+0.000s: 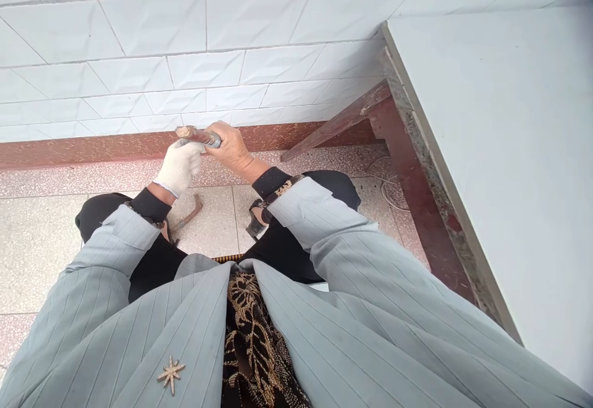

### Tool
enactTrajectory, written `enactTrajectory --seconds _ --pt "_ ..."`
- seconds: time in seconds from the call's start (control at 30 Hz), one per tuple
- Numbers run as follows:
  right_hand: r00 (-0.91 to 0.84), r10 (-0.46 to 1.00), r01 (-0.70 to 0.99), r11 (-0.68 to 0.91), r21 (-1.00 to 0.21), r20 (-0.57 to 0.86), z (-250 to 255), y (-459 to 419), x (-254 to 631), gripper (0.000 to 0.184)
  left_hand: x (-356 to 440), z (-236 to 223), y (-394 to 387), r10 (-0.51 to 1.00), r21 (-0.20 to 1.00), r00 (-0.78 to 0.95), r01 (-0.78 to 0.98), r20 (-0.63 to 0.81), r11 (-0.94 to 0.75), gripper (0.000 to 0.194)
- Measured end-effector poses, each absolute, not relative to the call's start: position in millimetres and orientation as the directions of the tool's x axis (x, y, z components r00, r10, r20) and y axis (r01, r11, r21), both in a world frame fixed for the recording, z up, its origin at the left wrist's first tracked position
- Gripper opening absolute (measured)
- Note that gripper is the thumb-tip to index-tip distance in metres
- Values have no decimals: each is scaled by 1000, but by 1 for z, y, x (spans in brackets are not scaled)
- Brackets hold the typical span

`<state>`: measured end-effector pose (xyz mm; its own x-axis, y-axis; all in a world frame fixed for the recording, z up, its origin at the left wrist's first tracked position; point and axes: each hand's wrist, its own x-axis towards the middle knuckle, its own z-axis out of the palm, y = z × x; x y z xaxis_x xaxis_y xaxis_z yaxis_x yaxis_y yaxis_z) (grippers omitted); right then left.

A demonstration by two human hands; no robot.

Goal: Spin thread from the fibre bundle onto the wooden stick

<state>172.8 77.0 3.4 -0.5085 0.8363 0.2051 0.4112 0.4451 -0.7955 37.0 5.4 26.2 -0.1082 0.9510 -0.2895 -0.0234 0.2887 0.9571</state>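
A short brown wooden handle (197, 134) is raised in front of my knees, its pale cut end pointing left. Grey metal wire (214, 140) appears wound around its right end. My left hand (178, 164), in a white knitted glove, is closed on the handle from below. My right hand (230, 149), bare, has its fingers wrapped about the wired end; what lies inside the palm is hidden. On the floor between my feet lies a curved tool with a wooden handle (189, 213), its other end partly behind my left foot.
A white tiled wall (134, 74) with a reddish-brown skirting (92, 153) stands ahead. To the right is a white-topped table (509, 149) with dark red wooden legs and a slanting brace (338, 118). A pale cable (386, 189) lies on the speckled floor (37, 253) beneath it.
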Motion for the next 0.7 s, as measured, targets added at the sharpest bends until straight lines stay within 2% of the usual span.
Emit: enactTrajectory --seconds 0.1,0.27,0.37,0.53,0.7 --pt "-560 796 361 484 -797 230 7 80 177 17 37 32 1 935 922 -5 -168 -354 348 34" --pt "-572 789 340 476 -811 224 16 81 182 16 32 37 -4 924 889 14 -268 -382 371 16" --pt "-566 801 365 457 -811 196 19 81 182 19 30 36 -5 922 901 2 -209 -388 380 14" --pt "-581 785 329 468 -820 214 17 83 182 17 25 23 -3 943 942 -38 -62 -332 329 30" --pt "-611 768 365 489 -793 192 11 85 182 16 23 6 5 949 962 -185 55 -254 268 21"
